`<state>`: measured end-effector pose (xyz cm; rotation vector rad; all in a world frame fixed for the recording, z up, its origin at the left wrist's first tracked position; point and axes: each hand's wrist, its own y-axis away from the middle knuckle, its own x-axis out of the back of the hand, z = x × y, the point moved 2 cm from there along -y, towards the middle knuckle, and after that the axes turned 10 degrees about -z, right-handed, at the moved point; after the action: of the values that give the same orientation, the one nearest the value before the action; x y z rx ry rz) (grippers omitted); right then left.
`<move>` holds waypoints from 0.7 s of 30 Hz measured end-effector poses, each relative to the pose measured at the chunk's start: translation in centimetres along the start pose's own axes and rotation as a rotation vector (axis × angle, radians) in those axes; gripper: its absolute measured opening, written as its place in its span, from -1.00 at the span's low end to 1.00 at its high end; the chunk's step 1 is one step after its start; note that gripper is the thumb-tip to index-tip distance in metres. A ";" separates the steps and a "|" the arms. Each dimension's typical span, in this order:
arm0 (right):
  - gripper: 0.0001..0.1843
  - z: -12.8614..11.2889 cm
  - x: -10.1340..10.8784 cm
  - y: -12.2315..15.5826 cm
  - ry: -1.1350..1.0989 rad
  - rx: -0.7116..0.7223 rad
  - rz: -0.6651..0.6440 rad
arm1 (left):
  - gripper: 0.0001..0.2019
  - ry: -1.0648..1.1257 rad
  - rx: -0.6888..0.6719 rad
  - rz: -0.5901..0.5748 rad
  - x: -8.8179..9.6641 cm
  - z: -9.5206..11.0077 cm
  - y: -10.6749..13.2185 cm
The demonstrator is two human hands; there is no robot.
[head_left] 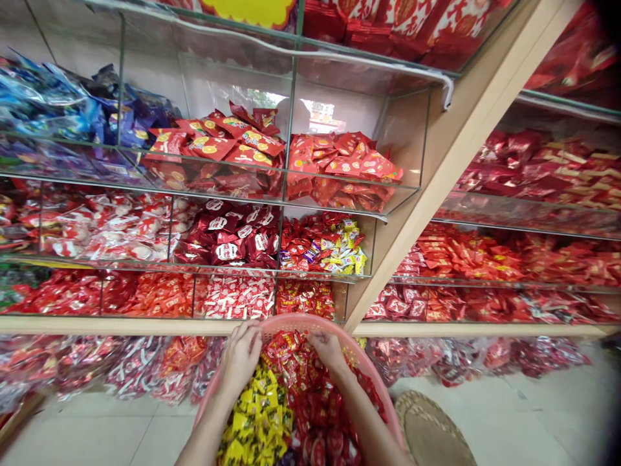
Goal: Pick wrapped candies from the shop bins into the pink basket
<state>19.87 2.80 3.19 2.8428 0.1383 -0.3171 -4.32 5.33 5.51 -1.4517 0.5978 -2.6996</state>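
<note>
A pink plastic basket (295, 321) sits low in front of me, filled with red wrapped sweets (315, 395) and a heap of yellow wrapped sweets (255, 417). My left hand (241, 356) rests on the sweets near the basket's far left rim, fingers curled down. My right hand (328, 349) lies at the far right rim, fingers bent into the red sweets. What either hand grips is hidden among the wrappers.
Clear acrylic bins on a wooden shelf unit (451, 168) hold red, white and blue packets in several rows. Bags of sweets (136, 366) lie below the lowest shelf. A woven stool (429, 427) stands on the tiled floor at my right.
</note>
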 end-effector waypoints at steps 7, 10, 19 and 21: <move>-0.76 -0.3 -0.1 -1.8 -0.054 -0.018 0.109 | -0.80 -0.008 0.001 -0.010 -0.2 -0.2 0.0; -0.74 -0.5 -0.1 -1.7 -0.298 -0.060 0.044 | -0.80 -0.011 0.003 -0.016 -0.3 -0.2 0.0; -0.67 -1.3 -0.4 -0.4 -0.592 -0.032 -0.239 | -0.79 -0.010 0.006 -0.028 -0.1 -0.1 0.0; -0.59 -1.1 -0.2 -0.6 -0.575 -0.019 -0.235 | -0.79 -0.013 0.008 -0.028 -0.1 -0.1 0.0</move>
<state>19.80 3.63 4.15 2.5928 0.3493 -1.1489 -4.33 5.35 5.34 -1.4855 0.5690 -2.7083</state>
